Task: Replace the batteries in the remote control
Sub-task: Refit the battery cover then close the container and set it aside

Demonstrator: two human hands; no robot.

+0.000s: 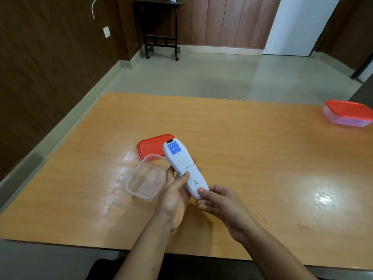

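Observation:
A white remote control (182, 165) is held back side up above the table, with a blue sticker near its far end. My left hand (175, 196) grips its middle, thumb pressed at the seam of the battery cover (195, 183). My right hand (219, 203) holds the near end, thumb on the tip of the cover. The cover sits on the remote with a thin gap at the seam. No batteries are visible.
An open clear plastic container (145, 179) sits on the wooden table (262, 158) just left of my hands, its red lid (150, 147) lying behind it. A second container with a red lid (348, 113) stands at the far right edge.

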